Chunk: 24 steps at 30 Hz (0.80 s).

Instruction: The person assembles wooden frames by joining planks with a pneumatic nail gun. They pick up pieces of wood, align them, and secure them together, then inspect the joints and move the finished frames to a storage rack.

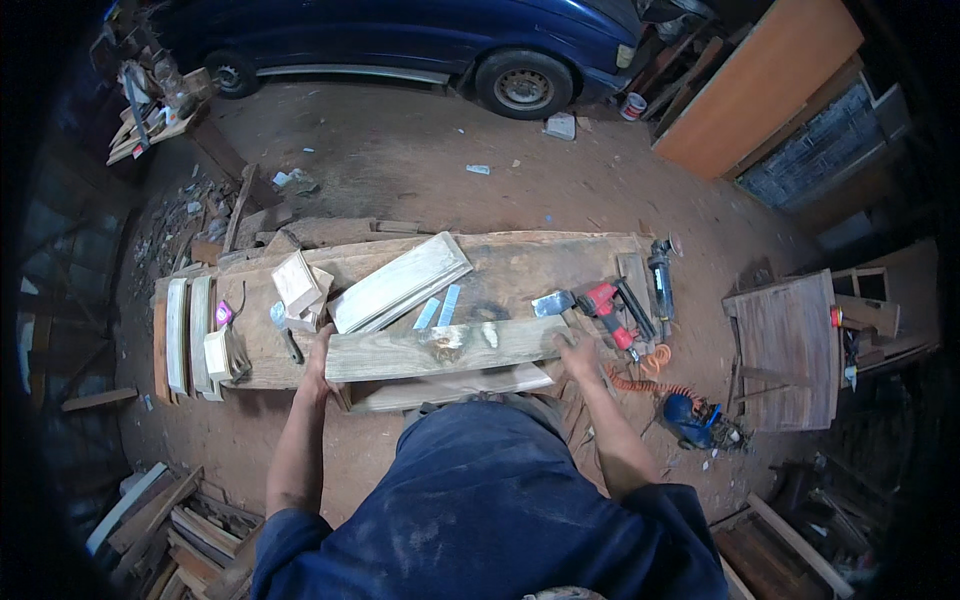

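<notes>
A long weathered wooden board (400, 355) lies across the near edge of the workbench, in front of my body. My left hand (317, 365) grips its left end, and my right hand (577, 357) is closed around its right end. Below it shows a second, paler board (450, 388); whether the two are joined I cannot tell. Just beyond lie a pale moulded board (400, 285), set at a slant, and two light-blue strips (438, 306). Near my right hand rests a red and black nail gun (604, 302).
Wood blocks (297, 284), a pink tape measure (223, 313) and a grinder-like tool (660, 278) lie on the workbench (540, 265). An orange coiled hose (650, 384) runs toward a blue machine (686, 415) on the floor. A blue vehicle (400, 40) stands at the back.
</notes>
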Available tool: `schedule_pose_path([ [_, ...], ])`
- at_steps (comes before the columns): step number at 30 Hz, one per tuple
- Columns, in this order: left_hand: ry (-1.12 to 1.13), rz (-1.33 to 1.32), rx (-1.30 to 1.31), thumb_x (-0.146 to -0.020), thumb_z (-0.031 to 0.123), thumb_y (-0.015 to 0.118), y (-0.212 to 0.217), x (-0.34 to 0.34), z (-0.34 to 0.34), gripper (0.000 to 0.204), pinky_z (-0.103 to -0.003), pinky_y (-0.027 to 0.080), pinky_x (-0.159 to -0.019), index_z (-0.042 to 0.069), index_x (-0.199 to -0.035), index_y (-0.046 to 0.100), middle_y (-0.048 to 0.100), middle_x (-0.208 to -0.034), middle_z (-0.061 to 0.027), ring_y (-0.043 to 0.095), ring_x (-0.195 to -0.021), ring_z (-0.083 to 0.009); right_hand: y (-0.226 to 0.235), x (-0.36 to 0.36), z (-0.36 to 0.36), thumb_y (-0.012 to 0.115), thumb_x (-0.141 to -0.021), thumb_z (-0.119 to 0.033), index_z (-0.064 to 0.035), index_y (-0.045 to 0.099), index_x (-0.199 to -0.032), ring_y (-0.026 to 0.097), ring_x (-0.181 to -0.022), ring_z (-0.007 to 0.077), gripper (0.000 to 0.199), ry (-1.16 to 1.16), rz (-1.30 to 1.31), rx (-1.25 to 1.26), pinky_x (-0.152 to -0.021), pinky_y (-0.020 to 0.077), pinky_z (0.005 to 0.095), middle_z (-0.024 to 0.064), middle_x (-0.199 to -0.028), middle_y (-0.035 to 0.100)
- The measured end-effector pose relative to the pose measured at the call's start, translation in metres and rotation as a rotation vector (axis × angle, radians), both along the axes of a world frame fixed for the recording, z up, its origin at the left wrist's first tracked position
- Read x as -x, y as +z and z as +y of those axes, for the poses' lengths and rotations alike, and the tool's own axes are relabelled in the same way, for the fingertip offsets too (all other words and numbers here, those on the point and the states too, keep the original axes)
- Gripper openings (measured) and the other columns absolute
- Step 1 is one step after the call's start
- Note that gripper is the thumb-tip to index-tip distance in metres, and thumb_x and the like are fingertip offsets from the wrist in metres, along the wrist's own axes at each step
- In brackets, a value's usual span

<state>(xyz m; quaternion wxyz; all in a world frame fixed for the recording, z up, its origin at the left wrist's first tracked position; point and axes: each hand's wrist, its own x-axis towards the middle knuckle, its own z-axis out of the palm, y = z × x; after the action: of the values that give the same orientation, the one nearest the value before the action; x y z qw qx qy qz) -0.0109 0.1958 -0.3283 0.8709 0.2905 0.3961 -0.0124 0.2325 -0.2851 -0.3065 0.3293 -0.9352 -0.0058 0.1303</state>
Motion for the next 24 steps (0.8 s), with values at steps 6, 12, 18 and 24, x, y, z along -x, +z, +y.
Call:
schedule_pose_path([
  [6, -0.034, 0.135, 0.064, -0.104, 0.054, 0.046, -0.065, -0.011, 0.011, 0.068, -0.046, 0.052, -0.102, -0.003, -0.141, 0.051, 0.065, -0.130, -0.0214, 0.064, -0.116, -0.0341, 0.000, -0.009, 0.003, 0.074, -0.085, -0.049, 0.0025, 0.072, -0.116, 0.069, -0.108, 0.0413, 0.061, 0.033, 0.165, 0.194, -0.095, 0.0527, 0.0489, 0.0278, -0.112, 0.072],
  [12, 0.054, 0.028, 0.102, -0.102, 0.067, 0.038, -0.137, 0.032, 0.036, 0.082, -0.049, 0.046, -0.110, 0.000, -0.147, 0.048, 0.060, -0.140, -0.0225, 0.059, -0.127, -0.0367, -0.028, -0.032, 0.034, 0.073, -0.083, -0.053, -0.0009, 0.074, -0.115, 0.066, -0.114, 0.0417, 0.062, 0.135, 0.130, 0.259, -0.098, 0.0515, 0.0489, 0.0282, -0.120, 0.069],
  [18, 0.040, 0.228, 0.059, -0.097, 0.079, 0.031, -0.115, 0.046, 0.006, 0.095, -0.042, 0.045, -0.111, 0.001, -0.148, 0.049, 0.060, -0.142, -0.0172, 0.058, -0.129, -0.0303, -0.070, -0.047, 0.055, 0.070, -0.085, -0.053, 0.0082, 0.072, -0.107, 0.065, -0.112, 0.0457, 0.066, 0.157, 0.145, 0.329, -0.099, 0.0508, 0.0516, 0.0324, -0.115, 0.068],
  [24, -0.164, 0.358, -0.251, -0.097, 0.077, 0.037, -0.129, 0.047, -0.003, 0.095, -0.041, 0.045, -0.108, -0.002, -0.149, 0.047, 0.060, -0.141, -0.0185, 0.059, -0.127, -0.0288, -0.057, -0.049, 0.069, 0.065, -0.089, -0.058, 0.0087, 0.067, -0.125, 0.059, -0.125, 0.0437, 0.075, 0.168, 0.264, 0.206, -0.108, 0.0455, 0.0483, 0.0332, -0.128, 0.063],
])
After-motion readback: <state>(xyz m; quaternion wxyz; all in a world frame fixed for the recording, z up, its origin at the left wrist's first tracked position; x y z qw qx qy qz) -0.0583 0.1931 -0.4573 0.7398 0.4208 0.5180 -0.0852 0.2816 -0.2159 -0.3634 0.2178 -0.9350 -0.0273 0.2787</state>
